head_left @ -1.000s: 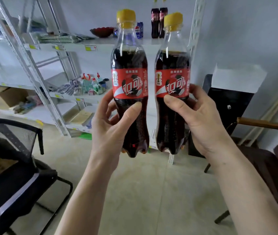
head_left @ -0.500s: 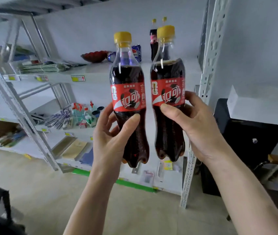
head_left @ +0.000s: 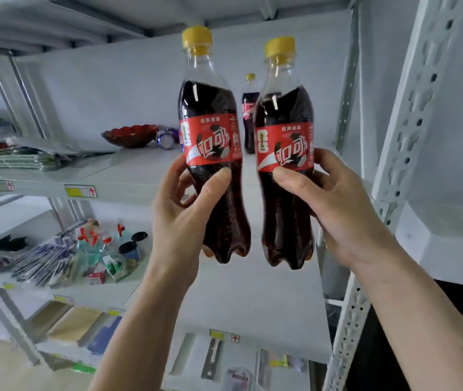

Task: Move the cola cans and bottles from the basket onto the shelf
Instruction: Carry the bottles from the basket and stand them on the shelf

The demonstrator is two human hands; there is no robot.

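Yellow-capped cola bottles, one gripped in the left hand and one in the right hand, hang before the shelf (carrying step); next, each fingers' grip must lower them upright beyond the edge.

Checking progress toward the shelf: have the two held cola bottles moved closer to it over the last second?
Yes. Both cola bottles now rise before the shelf board, nearer the bottle standing there.
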